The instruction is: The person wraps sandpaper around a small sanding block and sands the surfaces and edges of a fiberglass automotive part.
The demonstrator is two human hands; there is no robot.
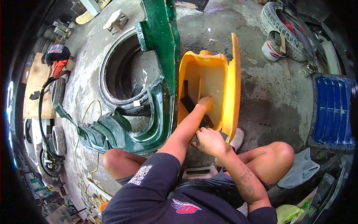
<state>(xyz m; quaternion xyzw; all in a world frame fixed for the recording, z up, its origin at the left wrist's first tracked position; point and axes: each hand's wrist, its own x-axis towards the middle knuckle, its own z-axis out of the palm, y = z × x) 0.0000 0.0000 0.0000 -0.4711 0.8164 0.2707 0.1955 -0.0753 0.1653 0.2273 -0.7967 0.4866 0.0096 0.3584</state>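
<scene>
A yellow plastic jerry can (232, 89), cut open along one side, lies in front of me with cloudy water (216, 80) inside. My left hand (206, 102) reaches into it; its fingers are dipped in the water and hidden. Dark flat strips (188, 102) rest in the can beside that hand, partly under water. At the near edge of the can, my right hand (212, 142) has its fingers curled against the rim. Left of the can stands a glossy dark green car bumper (162, 37), its lower part curving toward my knee.
A tire (108, 74) lies behind the bumper. At right are a paint can (272, 50), another tire (266, 20) and a blue slatted panel (333, 112). A co-worker (57, 59) bends over a brown board (33, 100) at far left. A yellow hose (89, 115) crosses the floor.
</scene>
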